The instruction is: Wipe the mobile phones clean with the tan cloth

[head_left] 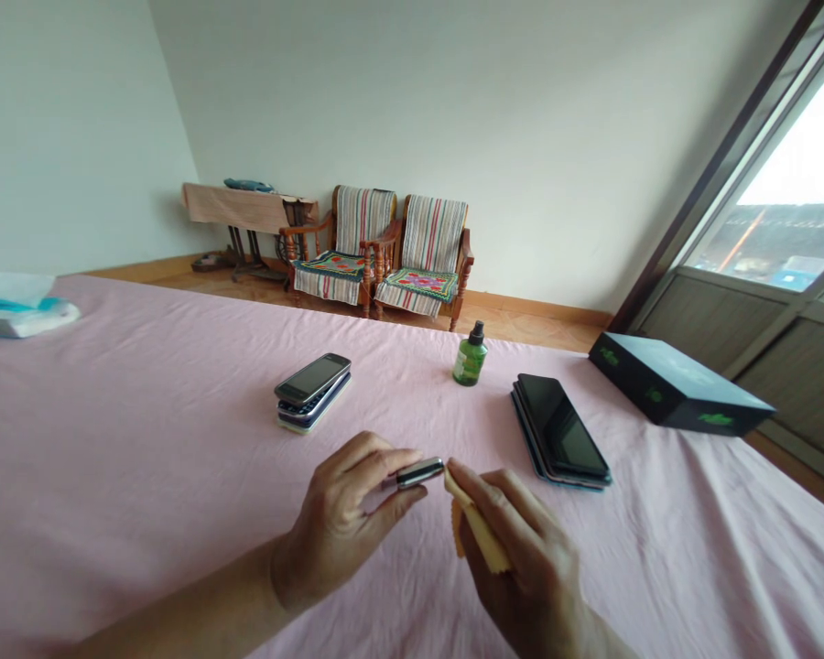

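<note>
The left hand has a narrow grip, thumb and fingers pinching a small device edge-on above the pink-covered surface; the right hand has its grip closed around a folded yellow cloth, just beside the device at 3 o'clock. From the device, a green spray bottle stands upright at 1 o'clock, its fill level unclear. A black box lies beyond the tablet stack between 2 and 3, closed, contents hidden. Phones lie stacked at 10; far past them sits a tissue pack.
</note>
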`<state>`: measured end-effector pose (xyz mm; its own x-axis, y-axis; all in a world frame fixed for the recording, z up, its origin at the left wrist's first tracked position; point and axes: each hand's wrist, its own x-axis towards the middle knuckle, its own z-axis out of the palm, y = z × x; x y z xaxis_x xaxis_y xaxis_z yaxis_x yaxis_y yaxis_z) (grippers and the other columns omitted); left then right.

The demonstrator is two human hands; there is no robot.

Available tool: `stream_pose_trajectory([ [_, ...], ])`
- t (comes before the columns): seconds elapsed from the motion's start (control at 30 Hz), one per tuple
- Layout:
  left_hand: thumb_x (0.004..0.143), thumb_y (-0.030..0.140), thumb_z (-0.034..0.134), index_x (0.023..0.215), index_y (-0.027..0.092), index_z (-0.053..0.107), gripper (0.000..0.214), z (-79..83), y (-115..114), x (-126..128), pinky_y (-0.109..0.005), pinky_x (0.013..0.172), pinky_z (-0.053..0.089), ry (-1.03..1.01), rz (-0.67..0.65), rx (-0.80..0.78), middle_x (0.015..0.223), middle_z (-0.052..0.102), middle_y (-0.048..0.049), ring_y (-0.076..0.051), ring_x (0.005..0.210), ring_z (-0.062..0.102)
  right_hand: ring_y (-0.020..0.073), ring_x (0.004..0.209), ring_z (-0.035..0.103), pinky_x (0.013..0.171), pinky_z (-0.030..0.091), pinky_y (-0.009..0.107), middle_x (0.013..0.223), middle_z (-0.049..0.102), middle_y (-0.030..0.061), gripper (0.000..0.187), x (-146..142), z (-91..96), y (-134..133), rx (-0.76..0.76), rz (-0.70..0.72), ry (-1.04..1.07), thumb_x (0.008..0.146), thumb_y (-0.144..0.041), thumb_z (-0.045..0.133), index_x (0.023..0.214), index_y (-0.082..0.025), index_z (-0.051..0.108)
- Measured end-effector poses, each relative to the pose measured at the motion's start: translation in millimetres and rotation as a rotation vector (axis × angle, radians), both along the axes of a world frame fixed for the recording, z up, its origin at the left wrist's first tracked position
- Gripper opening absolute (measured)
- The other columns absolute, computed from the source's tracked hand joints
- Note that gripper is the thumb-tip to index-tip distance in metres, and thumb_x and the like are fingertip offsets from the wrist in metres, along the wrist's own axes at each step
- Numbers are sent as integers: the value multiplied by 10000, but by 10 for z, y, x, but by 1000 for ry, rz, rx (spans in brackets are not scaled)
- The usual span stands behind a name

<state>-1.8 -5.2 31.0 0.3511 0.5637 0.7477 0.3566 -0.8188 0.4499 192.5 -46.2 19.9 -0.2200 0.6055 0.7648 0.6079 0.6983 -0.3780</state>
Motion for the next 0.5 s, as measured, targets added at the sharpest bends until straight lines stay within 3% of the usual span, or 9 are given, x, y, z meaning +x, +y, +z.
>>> stream_pose_trajectory([
  [0.2, 890, 123, 618, 1151, 144, 577, 266, 26, -7, -31, -256, 762, 510, -6, 1, 73, 921, 638, -62, -159, 847, 618, 177, 669, 590, 574, 502, 291, 807, 615, 80, 394, -30, 7, -19, -29, 9, 1, 874, -74, 497, 1260, -147, 539],
  [0.33, 891, 93, 589, 1058, 143, 574, 175, 34, -3, -29, -244, 734, 505, -46, 23, 122, 869, 628, -41, -143, 792, 604, 172, 649, 593, 543, 496, 275, 786, 615, 78, 365, -26, 22, -15, -29, 2, 2, 877, -79, 491, 1232, -136, 556],
  [0.5, 879, 98, 603, 1070, 159, 570, 202, 3, 19, -21, -261, 734, 507, -56, 31, 81, 899, 623, -43, -145, 786, 594, 169, 646, 602, 544, 504, 269, 773, 619, 75, 353, -43, 55, -34, -25, 12, 8, 878, -81, 485, 1218, -133, 565],
])
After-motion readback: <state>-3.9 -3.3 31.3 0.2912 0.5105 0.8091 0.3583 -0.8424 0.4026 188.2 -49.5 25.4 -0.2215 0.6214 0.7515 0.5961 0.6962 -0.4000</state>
